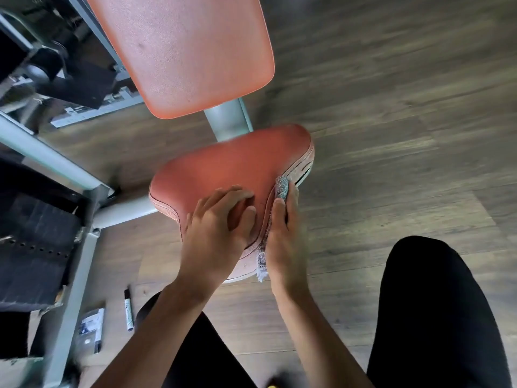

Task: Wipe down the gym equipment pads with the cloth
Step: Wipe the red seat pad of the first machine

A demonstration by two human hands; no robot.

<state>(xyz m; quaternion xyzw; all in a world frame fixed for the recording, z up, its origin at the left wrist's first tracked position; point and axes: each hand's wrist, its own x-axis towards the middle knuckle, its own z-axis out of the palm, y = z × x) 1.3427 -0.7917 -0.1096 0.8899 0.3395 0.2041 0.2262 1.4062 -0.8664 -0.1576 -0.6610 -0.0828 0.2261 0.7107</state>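
An orange seat pad [223, 163] sits in the middle of the view, with a longer orange back pad [184, 51] beyond it. My left hand [221, 228] rests on top of the seat near its front, fingers bent against the surface. My right hand [284, 236] presses a grey cloth [281, 187] against the seat's right side edge. The cloth shows above my fingertips and a frayed end [262, 264] hangs below my palm; the part in between is hidden under the hand.
A grey metal machine frame [50, 161] and black weight stack [33, 242] stand at the left. A marker pen [128, 310] and a small packet [91, 330] lie on the wooden floor [391, 135]. My black-clad legs [430, 317] are at the bottom.
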